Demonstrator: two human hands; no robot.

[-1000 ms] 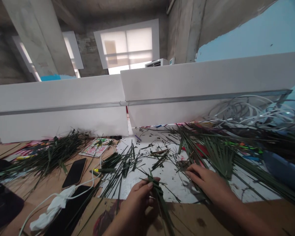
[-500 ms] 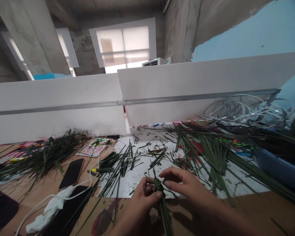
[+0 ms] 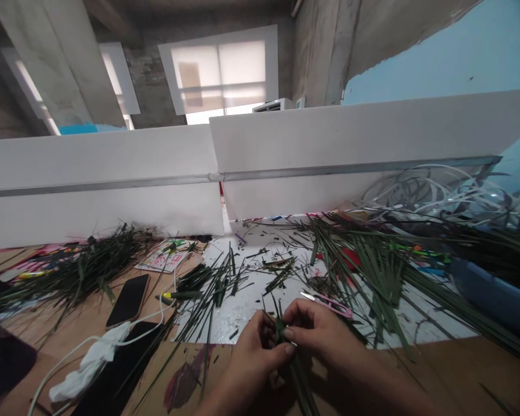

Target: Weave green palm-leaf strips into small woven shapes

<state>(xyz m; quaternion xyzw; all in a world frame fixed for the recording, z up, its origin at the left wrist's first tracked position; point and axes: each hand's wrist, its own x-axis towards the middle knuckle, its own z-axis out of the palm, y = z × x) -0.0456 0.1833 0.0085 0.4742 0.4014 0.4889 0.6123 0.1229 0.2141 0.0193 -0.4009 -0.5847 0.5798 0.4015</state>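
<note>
Left hand [image 3: 260, 349] and right hand [image 3: 314, 326] meet at the near edge of the bench, both gripping one green leaf piece [image 3: 279, 328]. Left: fingers curled round it, thumb on its near side. Right: thumb and index pinch it from the other side. Piece is low centre, off the surface; thin tips poke up above the fingers, long strips trail down toward the wearer. Exact folds hidden by fingers.

Just beyond right hand: pink-handled snips [image 3: 335, 306], lying on a white sheet [image 3: 249, 315], blades pointing left. Cut leaf scraps [image 3: 279, 277] scattered over the sheet. Brown cardboard [image 3: 223, 375] under the hands, dark reddish stain on it.

Left of hands: loose narrow strips [image 3: 199, 315], slim item with yellow on it [image 3: 168, 295], phone [image 3: 129, 300] with dark screen, white cable [image 3: 162, 303], crumpled white tissue [image 3: 91, 364] next to a black flat object [image 3: 117, 370]. Farther left, big heap of dark green leaves [image 3: 95, 260], printed card [image 3: 167, 257] beside it.

Right: fan of long green leaves [image 3: 383, 271], blue basin [image 3: 489, 300] at the edge, coiled pale strips [image 3: 433, 185] behind.

Back: white partition [image 3: 351, 138], then covered window [image 3: 221, 69], concrete column [image 3: 52, 58], light-blue wall [image 3: 459, 58].
</note>
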